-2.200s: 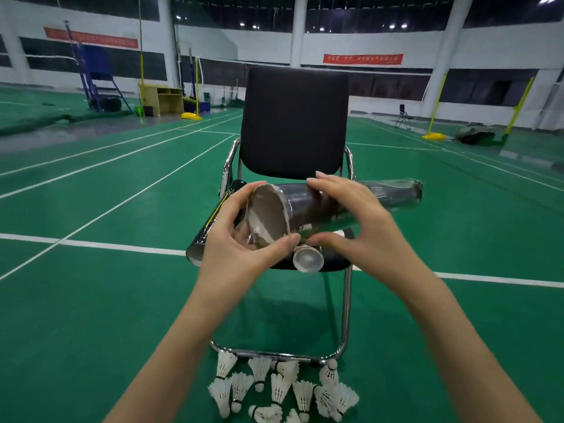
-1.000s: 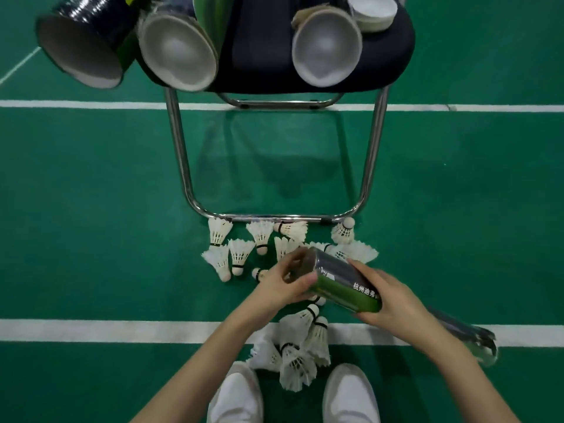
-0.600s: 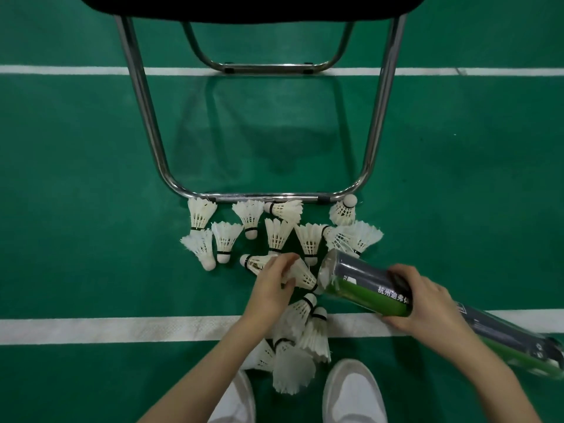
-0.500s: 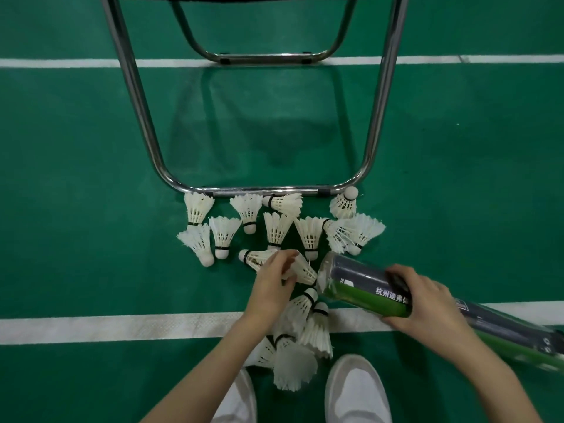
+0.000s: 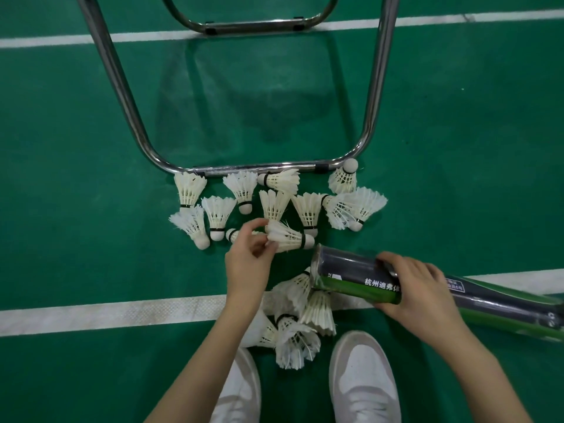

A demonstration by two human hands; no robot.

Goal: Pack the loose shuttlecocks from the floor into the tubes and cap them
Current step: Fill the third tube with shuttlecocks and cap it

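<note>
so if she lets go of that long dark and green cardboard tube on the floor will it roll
Probably. The long dark and green cardboard tube is a smooth cylinder that the right hand holds tilted, and the green court floor looks flat. Its open mouth suggests it is light and easily nudged.

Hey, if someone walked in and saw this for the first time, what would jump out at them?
First, the scatter of white shuttlecocks on the green floor, spread just in front of the chair frame. Next, the left hand pinching one shuttlecock by its feathers, cork end pointing toward the dark green tube. The right hand grips that tube, its open mouth low and turned toward the held shuttlecock.
</note>
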